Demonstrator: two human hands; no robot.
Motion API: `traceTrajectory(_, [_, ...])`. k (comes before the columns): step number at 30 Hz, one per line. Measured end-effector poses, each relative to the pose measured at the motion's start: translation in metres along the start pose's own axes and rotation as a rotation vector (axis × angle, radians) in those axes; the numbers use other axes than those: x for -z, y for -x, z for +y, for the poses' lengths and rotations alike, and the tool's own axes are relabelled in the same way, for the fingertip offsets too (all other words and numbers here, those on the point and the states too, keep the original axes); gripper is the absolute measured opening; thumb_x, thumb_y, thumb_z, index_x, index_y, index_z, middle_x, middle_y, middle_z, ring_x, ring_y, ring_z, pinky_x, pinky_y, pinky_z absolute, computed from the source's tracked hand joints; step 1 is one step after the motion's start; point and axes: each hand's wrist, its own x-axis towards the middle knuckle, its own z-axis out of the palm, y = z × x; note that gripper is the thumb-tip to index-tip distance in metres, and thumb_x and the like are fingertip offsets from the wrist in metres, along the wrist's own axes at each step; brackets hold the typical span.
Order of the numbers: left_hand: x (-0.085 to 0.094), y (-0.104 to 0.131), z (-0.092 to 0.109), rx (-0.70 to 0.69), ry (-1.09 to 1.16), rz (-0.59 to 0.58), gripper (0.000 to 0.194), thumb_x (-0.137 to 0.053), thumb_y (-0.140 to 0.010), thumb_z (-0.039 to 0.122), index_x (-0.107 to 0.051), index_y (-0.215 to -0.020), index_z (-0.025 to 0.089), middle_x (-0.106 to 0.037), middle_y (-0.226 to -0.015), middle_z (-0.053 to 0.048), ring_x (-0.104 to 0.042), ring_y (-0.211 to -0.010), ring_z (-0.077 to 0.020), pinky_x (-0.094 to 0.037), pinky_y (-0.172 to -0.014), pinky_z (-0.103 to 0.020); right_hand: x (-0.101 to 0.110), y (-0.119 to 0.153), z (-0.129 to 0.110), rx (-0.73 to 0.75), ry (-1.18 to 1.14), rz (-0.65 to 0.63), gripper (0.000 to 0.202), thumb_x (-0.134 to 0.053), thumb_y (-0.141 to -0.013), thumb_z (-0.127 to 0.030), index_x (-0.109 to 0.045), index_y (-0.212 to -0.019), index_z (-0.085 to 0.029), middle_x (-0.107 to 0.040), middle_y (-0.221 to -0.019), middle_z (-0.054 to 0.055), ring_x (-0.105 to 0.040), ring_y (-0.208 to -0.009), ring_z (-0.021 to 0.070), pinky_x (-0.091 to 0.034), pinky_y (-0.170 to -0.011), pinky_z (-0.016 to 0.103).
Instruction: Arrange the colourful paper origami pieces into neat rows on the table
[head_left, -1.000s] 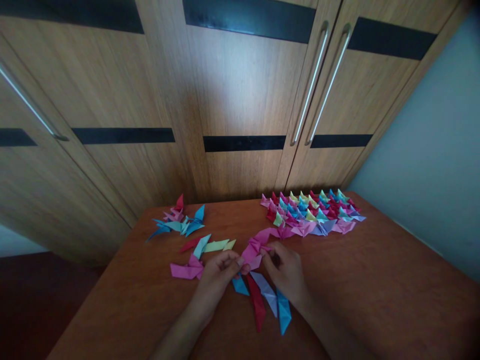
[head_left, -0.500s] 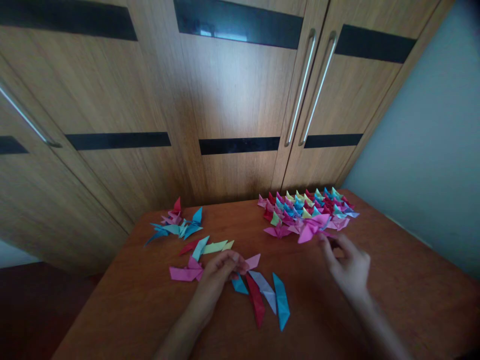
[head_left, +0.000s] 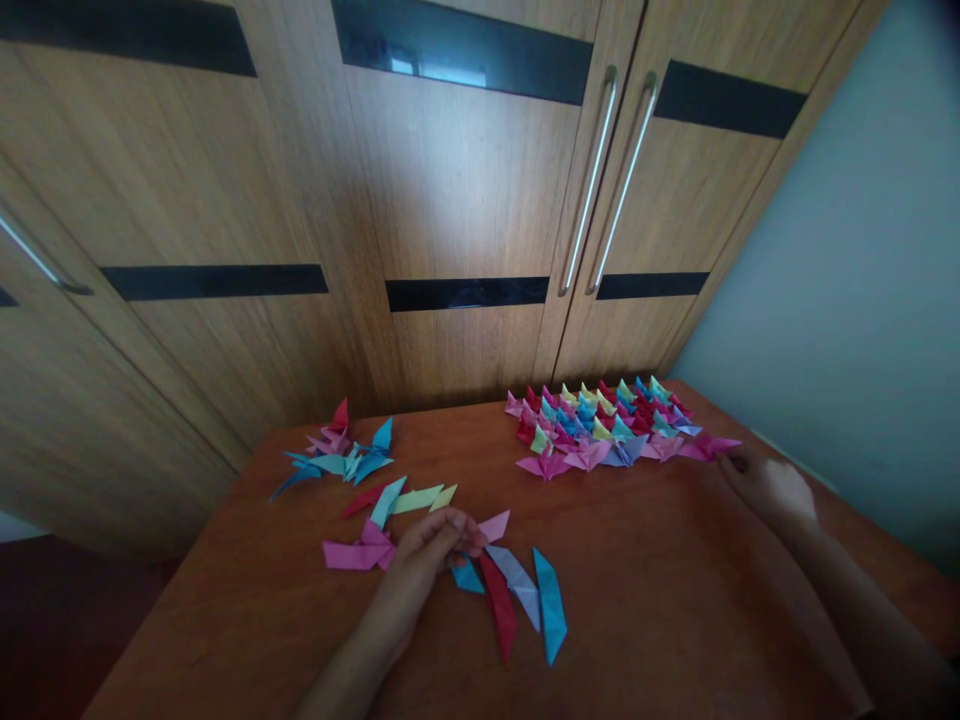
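Observation:
At the right end of the front row, my right hand (head_left: 769, 490) pinches the tip of a magenta origami crane (head_left: 709, 447), which rests on the table. My left hand (head_left: 442, 540) hovers low over the table's middle with its fingers curled together. A pale pink folded paper strip (head_left: 495, 527) touches those fingertips; whether it is pinched I cannot tell. Below them fan out a red folded strip (head_left: 499, 610), a lavender strip (head_left: 517, 585) and a blue strip (head_left: 551, 605). A smaller blue piece (head_left: 468, 575) is partly under the hand.
Rows of several colourful cranes (head_left: 589, 425) fill the back right. Loose blue cranes (head_left: 367, 458) and a pink-and-red group (head_left: 332, 432) sit at the back left. Purple pieces (head_left: 360, 548) and a pale green strip (head_left: 418, 499) lie left of centre. A wooden cabinet (head_left: 465, 190) stands behind the table.
My right hand has carried the magenta crane rightward and down to the end of the front row. My left hand has stayed by the strips. The view has shifted slightly.

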Motion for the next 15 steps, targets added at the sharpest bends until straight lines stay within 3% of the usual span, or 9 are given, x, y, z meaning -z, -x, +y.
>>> traceTrajectory(2, [0.001, -0.001, -0.001, 0.013, -0.005, -0.003, 0.030, -0.051, -0.087, 0.044, -0.062, -0.083, 0.016, -0.070, -0.085, -0.006, -0.062, -0.077, -0.0168, -0.044, -0.068, -0.026, -0.006, -0.005, 0.004, 0.025, 0.033, -0.111, 0.034, -0.056, -0.077, -0.047, -0.073, -0.094, -0.023, -0.069, -0.075, 0.013, -0.060, -0.058, 0.0254, -0.033, -0.051, 0.030])
traceTrajectory(7, [0.002, -0.002, -0.003, 0.026, -0.028, 0.002, 0.029, -0.051, -0.087, 0.042, -0.063, -0.082, 0.016, -0.071, -0.085, -0.006, -0.062, -0.076, -0.0159, -0.044, -0.068, -0.025, -0.012, -0.020, 0.010, 0.011, 0.046, -0.186, 0.039, -0.054, -0.081, -0.047, -0.072, -0.102, -0.020, -0.070, -0.086, 0.020, -0.061, -0.065, 0.0257, -0.034, -0.054, 0.033])
traceTrajectory(15, [0.002, -0.001, -0.002, 0.036, -0.002, -0.001, 0.028, -0.051, -0.087, 0.041, -0.063, -0.082, 0.017, -0.072, -0.085, -0.006, -0.063, -0.075, -0.0153, -0.044, -0.067, -0.024, -0.013, -0.023, -0.004, 0.008, 0.145, -0.284, 0.041, -0.042, -0.087, -0.048, -0.068, -0.108, -0.023, -0.069, -0.097, 0.016, -0.064, -0.082, 0.0271, -0.038, -0.062, 0.031])
